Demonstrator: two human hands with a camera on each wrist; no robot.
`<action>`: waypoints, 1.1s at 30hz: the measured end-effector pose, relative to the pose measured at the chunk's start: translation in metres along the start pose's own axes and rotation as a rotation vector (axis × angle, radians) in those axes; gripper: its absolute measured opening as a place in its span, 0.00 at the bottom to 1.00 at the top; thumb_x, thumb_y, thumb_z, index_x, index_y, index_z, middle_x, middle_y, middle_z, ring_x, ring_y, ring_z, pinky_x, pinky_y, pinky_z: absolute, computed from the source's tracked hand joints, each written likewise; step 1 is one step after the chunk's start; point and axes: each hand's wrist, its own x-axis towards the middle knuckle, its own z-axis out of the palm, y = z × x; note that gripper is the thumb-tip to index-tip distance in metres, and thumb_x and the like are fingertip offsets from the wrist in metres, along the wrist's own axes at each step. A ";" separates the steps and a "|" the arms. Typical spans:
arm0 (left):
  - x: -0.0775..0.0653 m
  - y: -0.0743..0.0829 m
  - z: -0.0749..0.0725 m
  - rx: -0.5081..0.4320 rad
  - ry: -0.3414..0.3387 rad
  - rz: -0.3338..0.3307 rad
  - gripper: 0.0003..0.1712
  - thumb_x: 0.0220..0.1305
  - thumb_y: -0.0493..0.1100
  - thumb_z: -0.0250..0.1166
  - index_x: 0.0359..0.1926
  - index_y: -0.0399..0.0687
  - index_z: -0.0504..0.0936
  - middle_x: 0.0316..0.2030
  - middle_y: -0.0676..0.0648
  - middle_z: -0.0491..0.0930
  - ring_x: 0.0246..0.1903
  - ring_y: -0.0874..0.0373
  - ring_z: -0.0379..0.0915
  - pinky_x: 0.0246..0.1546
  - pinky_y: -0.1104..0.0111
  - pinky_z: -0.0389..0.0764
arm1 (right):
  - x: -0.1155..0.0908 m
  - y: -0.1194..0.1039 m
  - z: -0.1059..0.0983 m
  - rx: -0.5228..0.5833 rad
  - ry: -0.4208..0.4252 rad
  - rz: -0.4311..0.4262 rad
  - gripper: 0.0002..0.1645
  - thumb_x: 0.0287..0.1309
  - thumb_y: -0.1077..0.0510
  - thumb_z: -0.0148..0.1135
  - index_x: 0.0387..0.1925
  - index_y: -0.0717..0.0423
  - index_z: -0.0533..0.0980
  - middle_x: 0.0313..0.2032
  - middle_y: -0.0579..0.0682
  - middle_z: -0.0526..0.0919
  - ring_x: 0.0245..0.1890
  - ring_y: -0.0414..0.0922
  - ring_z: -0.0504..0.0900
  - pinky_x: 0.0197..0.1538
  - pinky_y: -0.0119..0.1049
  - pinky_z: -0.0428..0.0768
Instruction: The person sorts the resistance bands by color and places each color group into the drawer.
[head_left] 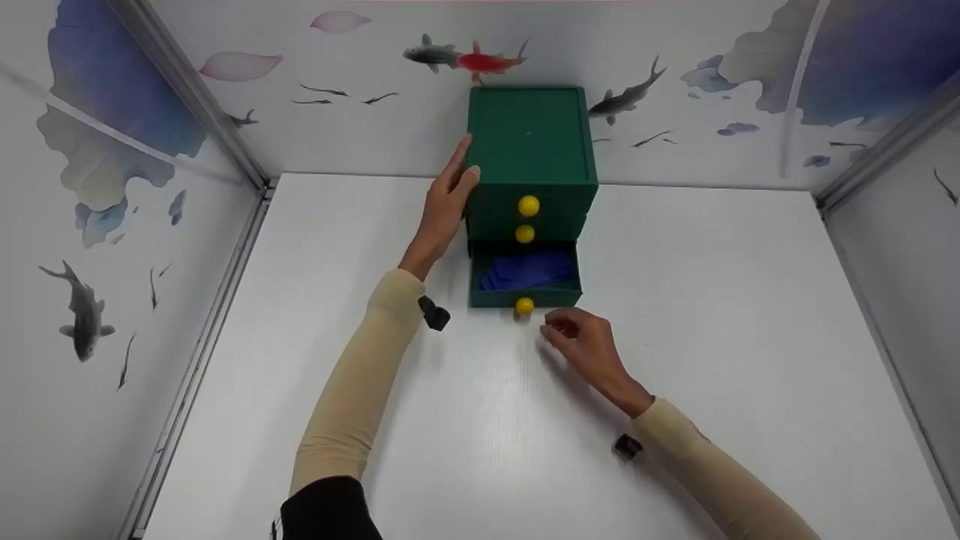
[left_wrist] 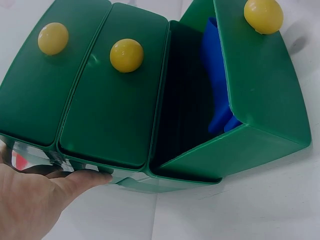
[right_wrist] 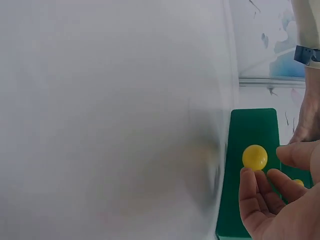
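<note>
A small green drawer cabinet (head_left: 534, 139) with yellow ball knobs stands against the back wall. Its bottom drawer (head_left: 480, 298) is pulled out, and folded blue pieces (head_left: 529, 270), perhaps cloth, lie inside; the two drawers above are closed. My left hand (head_left: 444, 210) rests against the cabinet's left side, fingers extended along it and thumb near the front edge. My right hand (head_left: 589, 345) is just right of the bottom drawer's knob (head_left: 524, 306), fingers loosely bent with nothing between them. In the right wrist view the fingertips (right_wrist: 246, 172) appear close to that yellow knob (right_wrist: 255, 158); contact is unclear.
The white table (head_left: 720, 300) stretches to both sides and in front of the cabinet. Printed panels with fish form the back wall (head_left: 360, 112) and side walls. Both wrists carry small black devices (head_left: 435, 313) over beige sleeves.
</note>
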 end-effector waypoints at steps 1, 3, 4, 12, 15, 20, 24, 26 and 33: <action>0.000 0.000 0.000 -0.002 0.000 -0.004 0.36 0.87 0.63 0.52 0.88 0.78 0.54 0.87 0.64 0.51 0.84 0.63 0.51 0.82 0.63 0.60 | 0.000 0.000 0.001 0.014 -0.009 0.024 0.12 0.71 0.61 0.74 0.51 0.63 0.89 0.43 0.51 0.91 0.40 0.47 0.86 0.45 0.33 0.87; -0.001 0.000 0.000 -0.006 -0.001 -0.010 0.36 0.87 0.62 0.52 0.88 0.78 0.54 0.87 0.63 0.51 0.84 0.62 0.51 0.82 0.62 0.61 | 0.001 0.002 0.003 0.053 -0.025 0.063 0.13 0.71 0.60 0.75 0.52 0.62 0.89 0.42 0.51 0.91 0.39 0.47 0.87 0.43 0.31 0.86; -0.001 0.001 0.000 -0.006 -0.001 -0.013 0.36 0.87 0.62 0.52 0.88 0.78 0.54 0.87 0.63 0.50 0.84 0.62 0.51 0.82 0.62 0.61 | 0.002 0.003 0.005 0.078 -0.029 0.079 0.13 0.71 0.60 0.75 0.52 0.63 0.89 0.42 0.51 0.91 0.39 0.47 0.87 0.41 0.31 0.87; 0.000 0.001 0.000 -0.007 -0.002 -0.021 0.36 0.88 0.61 0.52 0.88 0.78 0.53 0.88 0.62 0.49 0.85 0.61 0.50 0.82 0.61 0.60 | 0.009 0.005 0.015 0.227 -0.050 0.162 0.19 0.71 0.59 0.75 0.57 0.66 0.87 0.44 0.55 0.93 0.40 0.52 0.91 0.44 0.40 0.91; 0.000 0.001 0.000 -0.005 -0.002 -0.015 0.36 0.88 0.61 0.52 0.88 0.78 0.53 0.88 0.62 0.49 0.85 0.61 0.49 0.83 0.61 0.59 | 0.012 0.006 0.018 0.265 -0.048 0.179 0.20 0.71 0.57 0.76 0.57 0.67 0.86 0.44 0.56 0.93 0.41 0.53 0.92 0.45 0.41 0.91; -0.001 0.005 0.000 -0.002 -0.004 -0.023 0.36 0.88 0.59 0.52 0.89 0.74 0.52 0.88 0.60 0.48 0.85 0.61 0.48 0.83 0.62 0.58 | 0.016 0.003 0.022 0.340 -0.059 0.232 0.21 0.72 0.53 0.75 0.57 0.65 0.87 0.45 0.59 0.93 0.42 0.53 0.93 0.46 0.40 0.91; -0.009 0.020 0.001 -0.018 -0.012 -0.035 0.37 0.89 0.56 0.51 0.90 0.68 0.51 0.88 0.59 0.48 0.85 0.62 0.47 0.83 0.65 0.57 | 0.019 0.001 0.025 0.395 -0.065 0.278 0.20 0.74 0.52 0.74 0.57 0.63 0.87 0.46 0.59 0.93 0.42 0.54 0.93 0.48 0.40 0.91; -0.012 0.025 0.000 -0.023 -0.015 -0.033 0.37 0.89 0.55 0.51 0.90 0.65 0.51 0.88 0.58 0.48 0.85 0.61 0.47 0.82 0.66 0.57 | 0.021 0.001 0.027 0.422 -0.067 0.286 0.20 0.75 0.52 0.72 0.56 0.63 0.87 0.46 0.59 0.93 0.42 0.54 0.93 0.48 0.40 0.91; -0.001 0.003 -0.001 -0.010 -0.012 -0.008 0.36 0.88 0.58 0.52 0.89 0.73 0.52 0.88 0.58 0.48 0.85 0.60 0.48 0.83 0.63 0.58 | 0.030 0.002 0.028 0.513 -0.077 0.266 0.17 0.79 0.54 0.69 0.51 0.66 0.89 0.44 0.65 0.92 0.37 0.56 0.92 0.47 0.44 0.92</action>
